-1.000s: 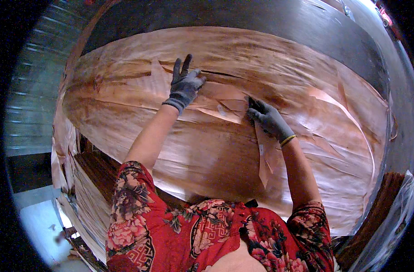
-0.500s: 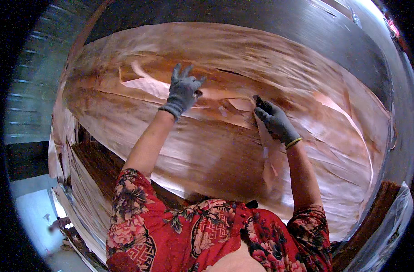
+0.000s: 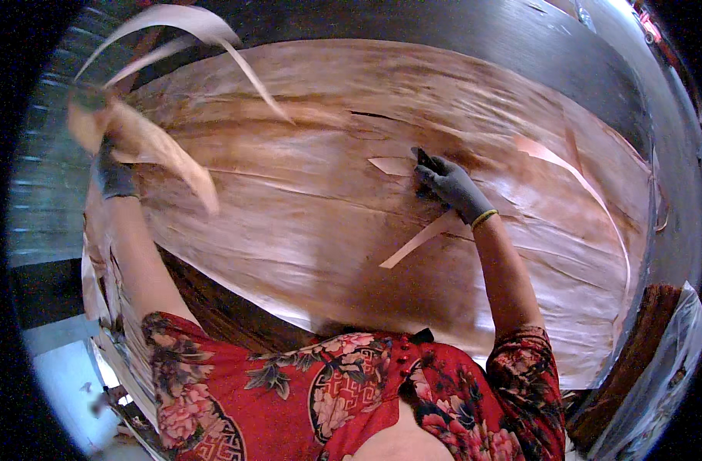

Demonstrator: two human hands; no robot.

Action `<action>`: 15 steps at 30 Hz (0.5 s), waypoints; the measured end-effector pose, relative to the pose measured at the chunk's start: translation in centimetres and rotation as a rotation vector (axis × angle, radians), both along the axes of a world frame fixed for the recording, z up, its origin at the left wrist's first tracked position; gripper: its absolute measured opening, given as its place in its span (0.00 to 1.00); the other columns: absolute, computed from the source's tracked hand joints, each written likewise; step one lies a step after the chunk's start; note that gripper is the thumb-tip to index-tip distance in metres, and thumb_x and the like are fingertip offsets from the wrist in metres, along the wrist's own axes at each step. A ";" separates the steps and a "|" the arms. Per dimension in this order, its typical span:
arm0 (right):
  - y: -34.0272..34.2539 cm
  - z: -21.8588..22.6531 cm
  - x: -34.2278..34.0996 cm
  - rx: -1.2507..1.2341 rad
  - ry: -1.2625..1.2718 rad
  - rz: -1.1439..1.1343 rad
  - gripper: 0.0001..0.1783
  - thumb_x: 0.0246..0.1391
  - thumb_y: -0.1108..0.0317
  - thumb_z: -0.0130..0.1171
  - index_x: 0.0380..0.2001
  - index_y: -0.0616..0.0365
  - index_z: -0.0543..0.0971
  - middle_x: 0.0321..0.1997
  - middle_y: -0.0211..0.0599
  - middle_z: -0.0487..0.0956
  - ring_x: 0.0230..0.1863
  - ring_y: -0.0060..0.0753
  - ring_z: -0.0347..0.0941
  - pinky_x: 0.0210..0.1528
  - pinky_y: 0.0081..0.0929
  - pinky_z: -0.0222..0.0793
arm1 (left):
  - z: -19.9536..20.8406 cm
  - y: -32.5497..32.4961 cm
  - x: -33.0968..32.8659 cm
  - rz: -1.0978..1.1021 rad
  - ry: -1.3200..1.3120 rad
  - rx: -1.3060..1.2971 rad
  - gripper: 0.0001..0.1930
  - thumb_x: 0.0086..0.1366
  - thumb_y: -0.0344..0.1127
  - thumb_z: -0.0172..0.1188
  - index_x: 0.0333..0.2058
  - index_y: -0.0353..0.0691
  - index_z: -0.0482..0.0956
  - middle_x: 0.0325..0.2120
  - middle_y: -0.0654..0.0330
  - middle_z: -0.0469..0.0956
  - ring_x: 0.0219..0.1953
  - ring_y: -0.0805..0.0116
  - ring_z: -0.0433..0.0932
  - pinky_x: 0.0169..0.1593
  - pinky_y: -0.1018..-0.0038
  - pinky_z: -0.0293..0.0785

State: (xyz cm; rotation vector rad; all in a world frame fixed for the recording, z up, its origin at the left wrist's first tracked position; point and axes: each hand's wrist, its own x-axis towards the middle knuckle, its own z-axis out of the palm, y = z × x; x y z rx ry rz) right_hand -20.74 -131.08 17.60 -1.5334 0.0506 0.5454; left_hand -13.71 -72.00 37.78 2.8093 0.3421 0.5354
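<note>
A large brown sheet that looks like wood veneer [image 3: 305, 223] lies in front of me, with a narrow dark slit near its middle. At its left edge my left hand [image 3: 118, 178], in a grey glove, is closed on torn veneer strips [image 3: 160, 147]; one pale strip arcs above, and motion blurs them. My right hand [image 3: 460, 192], gloved in grey with a yellow cuff edge, rests low over the sheet. Its fingers are closed on a small dark tool [image 3: 423, 158] whose kind I cannot make out. A pointed light patch [image 3: 391, 166] lies beside its tip. From under this hand sticks a narrow strip [image 3: 412, 244].
A long curled pale strip [image 3: 585, 184] lies on the sheet's right side. Beyond the sheet runs a dark smooth surface [image 3: 412, 27]. Brown stacked layers [image 3: 635, 353] and clear plastic wrap [image 3: 666, 384] stand at the lower right. Ragged sheet edges [image 3: 97, 269] hang at the left.
My left hand has swung from the sheet's middle to its left edge, carrying strips. The torn pieces around the middle are lifted off. My right hand has moved slightly left and up.
</note>
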 end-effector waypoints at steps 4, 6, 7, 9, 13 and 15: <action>0.2 0.6 0.0 -0.057 -0.102 -0.036 0.17 0.57 0.62 0.54 0.46 0.60 0.73 0.27 0.20 0.70 0.26 0.15 0.63 0.27 0.16 0.63 | -3.0 1.9 0.4 -0.098 -0.026 -0.829 0.13 0.59 0.35 0.49 0.41 0.40 0.76 0.40 0.58 0.76 0.46 0.62 0.73 0.48 0.67 0.71; -0.4 -0.2 0.0 -0.070 -0.258 -0.096 0.14 0.57 0.63 0.54 0.43 0.60 0.74 0.27 0.20 0.70 0.25 0.14 0.63 0.27 0.16 0.63 | -6.5 -1.1 2.3 -0.281 -0.020 -1.302 0.14 0.61 0.35 0.47 0.43 0.39 0.74 0.42 0.58 0.75 0.46 0.62 0.73 0.49 0.66 0.71; 0.0 0.1 -0.2 -0.059 -0.196 -0.081 0.14 0.56 0.64 0.54 0.42 0.61 0.74 0.28 0.20 0.71 0.26 0.15 0.63 0.28 0.16 0.63 | -8.3 -2.7 2.7 -0.345 -0.008 -1.500 0.15 0.62 0.35 0.46 0.44 0.38 0.73 0.44 0.57 0.74 0.46 0.62 0.73 0.50 0.66 0.71; 0.7 1.6 -0.3 -0.047 -0.072 -0.039 0.14 0.56 0.65 0.54 0.42 0.62 0.74 0.29 0.20 0.72 0.27 0.15 0.64 0.29 0.17 0.64 | -12.1 -7.1 3.6 -0.356 0.002 -1.786 0.16 0.63 0.36 0.45 0.47 0.37 0.72 0.46 0.57 0.73 0.46 0.62 0.72 0.51 0.66 0.71; 0.9 0.8 -0.3 -0.064 -0.076 -0.040 0.19 0.55 0.66 0.56 0.48 0.63 0.71 0.35 0.20 0.74 0.30 0.18 0.66 0.33 0.18 0.66 | -15.1 -16.1 7.1 -0.101 -0.081 -2.165 0.14 0.62 0.37 0.47 0.44 0.42 0.75 0.43 0.58 0.76 0.48 0.62 0.73 0.51 0.63 0.71; 0.2 1.0 -0.7 -0.045 -0.072 -0.135 0.22 0.56 0.66 0.54 0.52 0.62 0.68 0.41 0.23 0.75 0.29 0.19 0.68 0.34 0.18 0.67 | -13.2 -21.6 7.7 -0.045 -0.120 -2.302 0.13 0.62 0.37 0.48 0.44 0.44 0.75 0.43 0.60 0.76 0.48 0.62 0.73 0.50 0.63 0.71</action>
